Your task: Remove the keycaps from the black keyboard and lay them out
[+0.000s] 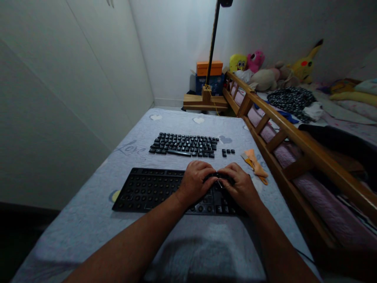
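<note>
A black keyboard lies across the cloth-covered table, most of its left and middle part stripped of keycaps, with bare switch posts showing. My left hand rests over its right half, thumb and fingers drawn together. My right hand meets it there, also in a pinch. Between the thumbs shows a thin, shiny metal piece, too small to name. Some keycaps are still seated at the keyboard's lower right. Beyond the keyboard, loose black keycaps lie in keyboard-like rows, with several more keycaps to their right.
On the table's right lies a brush with an orange handle, partly wrapped in tan cloth. A wooden bed rail runs along the right side. At the far end stand a wooden stand with a dark pole, and an orange box.
</note>
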The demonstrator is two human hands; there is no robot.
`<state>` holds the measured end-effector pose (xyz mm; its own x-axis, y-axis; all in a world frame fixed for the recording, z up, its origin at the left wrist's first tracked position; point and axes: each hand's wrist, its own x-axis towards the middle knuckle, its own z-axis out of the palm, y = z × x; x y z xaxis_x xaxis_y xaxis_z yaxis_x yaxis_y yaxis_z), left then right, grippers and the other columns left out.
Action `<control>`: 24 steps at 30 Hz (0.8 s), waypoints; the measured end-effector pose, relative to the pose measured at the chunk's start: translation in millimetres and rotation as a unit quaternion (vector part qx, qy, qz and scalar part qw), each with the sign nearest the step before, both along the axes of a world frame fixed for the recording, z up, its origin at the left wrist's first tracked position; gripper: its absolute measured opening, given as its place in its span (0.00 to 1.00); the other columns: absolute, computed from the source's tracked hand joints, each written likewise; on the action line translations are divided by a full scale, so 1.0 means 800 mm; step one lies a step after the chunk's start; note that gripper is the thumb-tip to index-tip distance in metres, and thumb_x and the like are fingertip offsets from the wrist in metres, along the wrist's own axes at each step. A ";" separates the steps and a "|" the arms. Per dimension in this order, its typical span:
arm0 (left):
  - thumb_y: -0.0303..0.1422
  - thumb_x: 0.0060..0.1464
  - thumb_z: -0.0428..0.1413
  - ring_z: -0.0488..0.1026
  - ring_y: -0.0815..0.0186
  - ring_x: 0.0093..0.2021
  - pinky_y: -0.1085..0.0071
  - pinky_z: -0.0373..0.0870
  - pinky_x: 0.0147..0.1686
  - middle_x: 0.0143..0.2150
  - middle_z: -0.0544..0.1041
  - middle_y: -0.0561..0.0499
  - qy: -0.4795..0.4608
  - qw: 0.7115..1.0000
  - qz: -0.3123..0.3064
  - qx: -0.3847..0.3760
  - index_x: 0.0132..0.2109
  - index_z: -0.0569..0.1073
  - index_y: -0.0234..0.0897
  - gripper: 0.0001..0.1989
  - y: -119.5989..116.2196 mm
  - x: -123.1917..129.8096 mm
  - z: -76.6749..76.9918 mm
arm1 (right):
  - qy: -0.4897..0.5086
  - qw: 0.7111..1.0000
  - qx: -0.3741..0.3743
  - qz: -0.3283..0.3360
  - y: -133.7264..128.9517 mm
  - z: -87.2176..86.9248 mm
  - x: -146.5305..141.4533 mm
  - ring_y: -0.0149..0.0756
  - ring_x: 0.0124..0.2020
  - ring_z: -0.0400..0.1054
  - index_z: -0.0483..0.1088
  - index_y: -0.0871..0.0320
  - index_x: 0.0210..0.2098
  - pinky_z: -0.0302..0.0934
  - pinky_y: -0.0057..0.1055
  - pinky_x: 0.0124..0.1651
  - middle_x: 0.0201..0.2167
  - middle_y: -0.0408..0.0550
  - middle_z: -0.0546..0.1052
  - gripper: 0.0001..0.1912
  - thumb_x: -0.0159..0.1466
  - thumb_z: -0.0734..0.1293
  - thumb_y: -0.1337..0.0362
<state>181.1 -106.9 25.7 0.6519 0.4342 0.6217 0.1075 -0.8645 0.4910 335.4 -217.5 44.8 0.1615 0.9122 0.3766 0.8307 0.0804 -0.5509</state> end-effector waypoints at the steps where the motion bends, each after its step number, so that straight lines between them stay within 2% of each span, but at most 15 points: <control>1: 0.34 0.56 0.60 0.73 0.60 0.42 0.60 0.68 0.47 0.39 0.79 0.48 0.001 1.000 0.000 -0.001 0.40 0.77 0.36 0.06 0.000 0.000 0.000 | 0.002 1.000 0.000 -0.001 0.000 -0.001 0.000 0.37 0.38 0.68 0.74 0.56 0.44 0.64 0.32 0.41 0.35 0.46 0.70 0.10 0.63 0.66 0.69; 7: 0.33 0.55 0.61 0.72 0.59 0.46 0.58 0.69 0.49 0.43 0.78 0.46 0.002 1.000 0.011 -0.015 0.46 0.76 0.37 0.11 0.000 -0.001 -0.002 | -0.006 1.000 0.006 -0.018 0.002 0.003 0.008 0.37 0.37 0.69 0.74 0.57 0.42 0.63 0.32 0.40 0.34 0.47 0.71 0.08 0.63 0.66 0.69; 13: 0.30 0.56 0.59 0.72 0.58 0.48 0.57 0.68 0.50 0.46 0.78 0.46 0.014 1.000 0.010 -0.021 0.48 0.74 0.37 0.12 0.000 -0.001 -0.004 | -0.063 0.995 -0.020 -0.080 0.021 0.011 0.060 0.37 0.35 0.70 0.75 0.56 0.39 0.62 0.32 0.40 0.32 0.46 0.75 0.08 0.60 0.67 0.68; 17: 0.29 0.56 0.58 0.72 0.58 0.48 0.57 0.68 0.51 0.46 0.78 0.46 0.021 1.000 0.001 -0.016 0.47 0.74 0.37 0.11 0.000 -0.002 -0.004 | -0.091 0.979 -0.101 -0.150 0.046 0.000 0.098 0.37 0.36 0.70 0.77 0.56 0.40 0.61 0.31 0.41 0.34 0.47 0.77 0.10 0.59 0.69 0.66; 24: 0.28 0.56 0.58 0.72 0.59 0.47 0.58 0.67 0.50 0.44 0.78 0.47 0.035 0.999 -0.007 -0.012 0.46 0.74 0.36 0.10 0.001 -0.003 -0.004 | -0.083 0.969 -0.138 -0.188 0.072 -0.027 0.124 0.36 0.32 0.71 0.79 0.58 0.41 0.61 0.29 0.37 0.32 0.47 0.80 0.12 0.58 0.68 0.67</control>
<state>178.4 -105.9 22.6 0.6995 0.4390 0.5638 0.1305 -0.8542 0.5033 434.7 -160.2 23.1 0.4594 0.8707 0.1754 0.8521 -0.3763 -0.3639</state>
